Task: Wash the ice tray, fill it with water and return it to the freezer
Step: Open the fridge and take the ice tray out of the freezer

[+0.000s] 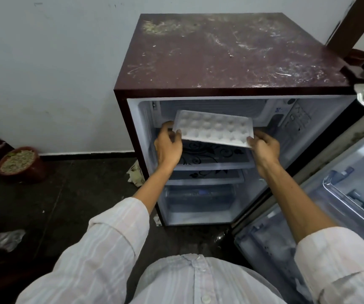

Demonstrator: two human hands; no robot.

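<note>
Two striped sleeves [102, 249] fill the bottom of the view, and bare forearms extend from them into the open fridge, whose door [330, 194] stands wide at the right.

The left hand [168, 145] takes the left short end of the ice tray [215, 128], thumb on the near rim and fingers curled round the end. The right hand [264, 148] pinches the near right corner with the thumb on top. Each grip is therefore clamped on the tray, one at either end.

The tray hangs in the air between them, above the patterned glass shelf [216, 156] and just in front of the mouth of the freezer compartment [220, 106] at the top of the cabinet. Its long axis runs left to right across that opening. It is slightly skewed, with the right end nearer the person and lower in view than the left. The cups face up; whether they hold water cannot be told.

The freezer lies straight beyond the tray's far long edge, so the coming move looks like a broadside push away from the body. Both hands are about equally near, with the left fingers closest to the mouth. If the tray is filled, it would want levelling first.

Farther back are the scratched maroon fridge top [231, 53] and a pale wall [56, 62].
</note>
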